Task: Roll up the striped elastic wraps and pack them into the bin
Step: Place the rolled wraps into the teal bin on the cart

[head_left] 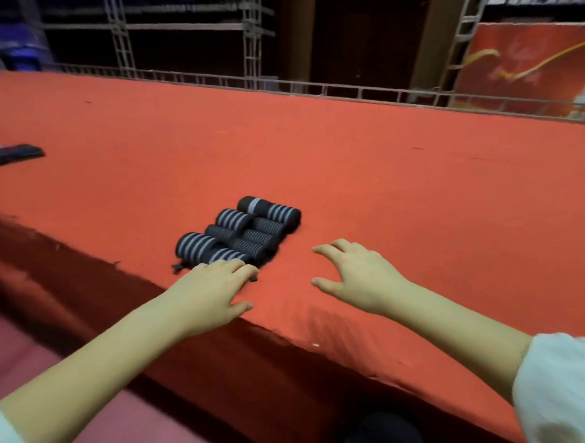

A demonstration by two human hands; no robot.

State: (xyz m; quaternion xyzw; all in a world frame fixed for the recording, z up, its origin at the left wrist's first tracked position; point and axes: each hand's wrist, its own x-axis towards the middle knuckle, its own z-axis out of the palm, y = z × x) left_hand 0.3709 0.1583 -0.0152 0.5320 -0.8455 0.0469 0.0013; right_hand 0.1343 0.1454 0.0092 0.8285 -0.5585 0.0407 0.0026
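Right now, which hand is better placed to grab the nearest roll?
Left. The left hand rests its fingers on the nearest roll; the right hand hangs open over the table, clear of it.

**One camera, worn on the head**

The single view looks out from the person's head, forward and steeply down over the red table [399, 191]. The table's near edge runs slantwise from the left side to the bottom right. The left hand [209, 290] and right hand [359, 278] are close under the lens. The rolled wraps [238, 234] lie mid-frame, just beyond the hands. The railing [313, 88] runs far behind, across the top.
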